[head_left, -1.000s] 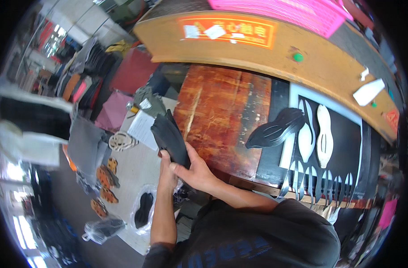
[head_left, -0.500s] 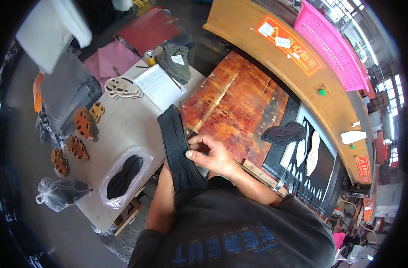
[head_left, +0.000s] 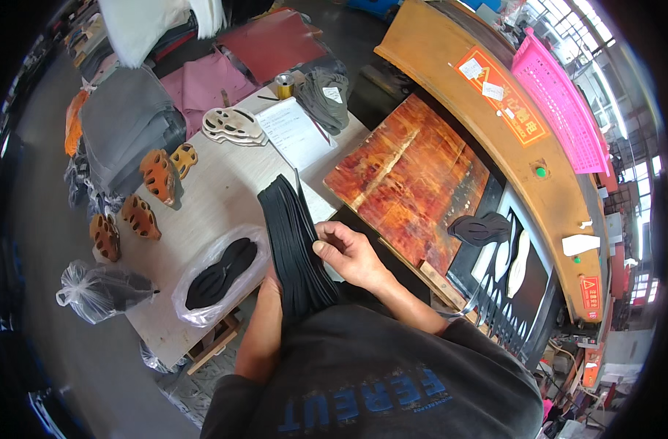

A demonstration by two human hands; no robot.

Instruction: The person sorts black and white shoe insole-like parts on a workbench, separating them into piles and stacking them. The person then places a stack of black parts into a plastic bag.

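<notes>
1 stack of black sole pieces (head_left: 293, 241), 2 hands on it, 1 clear bag of black soles (head_left: 220, 272), 1 knotted clear bag (head_left: 96, 293), 4 orange cut-out pieces (head_left: 158, 175), 1 sheet of paper (head_left: 293, 132), 1 reddish wooden board (head_left: 407, 183), 1 pink basket (head_left: 561, 102).

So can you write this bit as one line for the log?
left hand: under stack of black sole pieces, holding | right hand: thumbing stack edge | nearby: clear bag of black soles on table

Bright daylight enters from windows (head_left: 627, 139) at the upper right, washing them out. Focus is sharp at centre; strong fisheye bending and dark vignetting swallow the rim.
</notes>
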